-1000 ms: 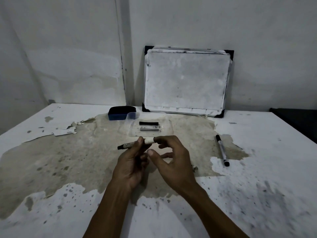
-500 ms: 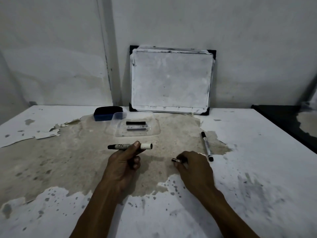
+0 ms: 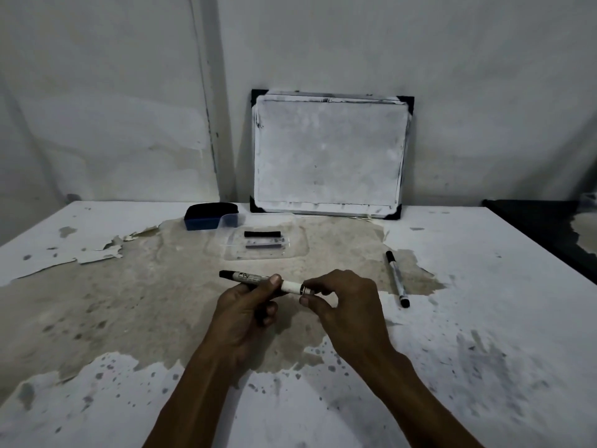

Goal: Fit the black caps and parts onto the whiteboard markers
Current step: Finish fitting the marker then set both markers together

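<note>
Fingers (image 3: 307, 300) of the right hand (image 3: 342, 302) pinch a small dark end part against the right end of the white-barrelled black-capped marker (image 3: 258, 279), lying left-right in the closed left hand (image 3: 245, 305).

The right hand (image 3: 342, 305) hides the marker (image 3: 258, 279)'s right end and whatever it pinches

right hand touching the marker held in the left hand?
Touching. The head view shows the right hand fingertips pinched on the white end of the marker, which the left hand grips mid-barrel.
</note>
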The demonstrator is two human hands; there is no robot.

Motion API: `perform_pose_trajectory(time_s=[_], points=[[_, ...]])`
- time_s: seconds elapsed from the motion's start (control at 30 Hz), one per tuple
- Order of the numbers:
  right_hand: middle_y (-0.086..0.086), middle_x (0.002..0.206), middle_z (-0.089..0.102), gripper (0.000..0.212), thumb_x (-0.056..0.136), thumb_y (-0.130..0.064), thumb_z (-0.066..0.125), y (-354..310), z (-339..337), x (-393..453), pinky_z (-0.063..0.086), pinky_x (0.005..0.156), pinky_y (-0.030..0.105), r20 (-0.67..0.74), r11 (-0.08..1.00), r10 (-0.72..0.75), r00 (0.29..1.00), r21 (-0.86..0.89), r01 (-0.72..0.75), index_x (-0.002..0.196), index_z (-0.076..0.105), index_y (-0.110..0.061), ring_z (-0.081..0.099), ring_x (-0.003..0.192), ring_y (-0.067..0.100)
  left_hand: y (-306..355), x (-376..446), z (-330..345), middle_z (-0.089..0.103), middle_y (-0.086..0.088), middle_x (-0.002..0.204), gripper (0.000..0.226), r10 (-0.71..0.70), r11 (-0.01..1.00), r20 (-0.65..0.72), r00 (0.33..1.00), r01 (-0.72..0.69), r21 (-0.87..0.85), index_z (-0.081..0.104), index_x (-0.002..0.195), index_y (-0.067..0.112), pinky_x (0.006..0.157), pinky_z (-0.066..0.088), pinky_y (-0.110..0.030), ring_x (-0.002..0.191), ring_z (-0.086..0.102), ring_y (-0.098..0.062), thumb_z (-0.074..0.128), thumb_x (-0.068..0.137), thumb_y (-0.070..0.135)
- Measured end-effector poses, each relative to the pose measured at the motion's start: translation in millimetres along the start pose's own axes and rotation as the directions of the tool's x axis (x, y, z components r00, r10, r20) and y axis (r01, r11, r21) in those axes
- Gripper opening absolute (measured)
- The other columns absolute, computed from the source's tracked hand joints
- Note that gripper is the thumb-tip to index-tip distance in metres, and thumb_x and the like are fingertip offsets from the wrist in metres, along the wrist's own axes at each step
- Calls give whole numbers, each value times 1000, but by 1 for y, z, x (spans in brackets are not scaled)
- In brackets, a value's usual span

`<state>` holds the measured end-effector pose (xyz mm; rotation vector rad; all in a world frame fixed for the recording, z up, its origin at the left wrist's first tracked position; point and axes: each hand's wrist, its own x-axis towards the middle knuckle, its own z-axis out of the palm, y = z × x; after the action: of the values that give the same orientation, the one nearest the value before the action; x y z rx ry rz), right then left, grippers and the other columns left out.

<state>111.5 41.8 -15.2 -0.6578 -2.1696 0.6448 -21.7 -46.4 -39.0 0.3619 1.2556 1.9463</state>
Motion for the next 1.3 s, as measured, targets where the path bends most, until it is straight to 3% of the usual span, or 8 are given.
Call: perform_pose_trajectory(time_s=[0.37,0.6,0.8,0.87,0.97,1.07,1.13,1.3], points=[[-9,58,67,16,63,-19,87,-8,-2,-2,49,52,15,102,959,184,978,199,-201,67,71,-17,66,57,6,-3,1,-5,61,-8,61,24,108,984,46,993,-114,135,75,80,9,45,40,-22,47,48,-11,79,62,26],[17,60,71,16,64,-7,85,2,-8,-6,51,54,32,278,752,346,896,489,-442,68,71,0,63,51,19,-5,1,-2,59,-19,70,39,141,961,90,986,-159,228,73,90,4,50,43,-26,50,49,-16,83,62,29],[17,66,73,24,64,-15,87,8,-21,-8,47,48,22,404,763,345,847,405,-504,75,71,0,65,52,17,-8,-3,10,60,-32,75,28,95,932,142,985,-138,335,76,94,6,60,44,-35,63,51,-28,78,73,24],[8,68,75,21,68,-22,85,12,-30,-8,47,49,16,410,812,321,854,345,-471,78,74,-6,68,55,11,-8,-1,19,63,-37,81,24,75,875,164,984,-144,462,74,93,1,64,44,-38,68,54,-30,75,80,22],[-2,64,74,14,72,-25,81,25,-46,-3,47,50,12,314,872,323,893,268,-409,76,75,-13,69,58,5,-5,6,36,67,-30,76,18,4,788,246,969,-155,597,71,94,5,54,44,-32,63,58,-31,72,84,21],[-5,64,71,12,74,-26,79,51,-62,6,49,55,17,134,921,350,927,130,-367,75,74,-15,68,59,6,-6,20,58,69,-13,67,21,-71,665,263,962,-151,732,66,102,11,43,42,-17,49,60,-11,72,84,19],[-5,69,71,14,75,-29,78,70,-70,12,53,62,25,16,928,373,928,16,-373,78,74,-16,68,66,9,-11,34,74,64,-5,62,27,-96,567,267,959,-168,806,65,102,8,43,39,-18,45,54,-7,74,81,23],[4,88,74,32,80,-39,68,117,-76,22,56,75,37,-45,878,454,890,-151,-455,104,66,-17,68,84,22,-34,69,117,65,-10,89,41,-130,345,266,955,-208,915,60,104,9,59,47,-30,73,61,-21,76,74,34]])
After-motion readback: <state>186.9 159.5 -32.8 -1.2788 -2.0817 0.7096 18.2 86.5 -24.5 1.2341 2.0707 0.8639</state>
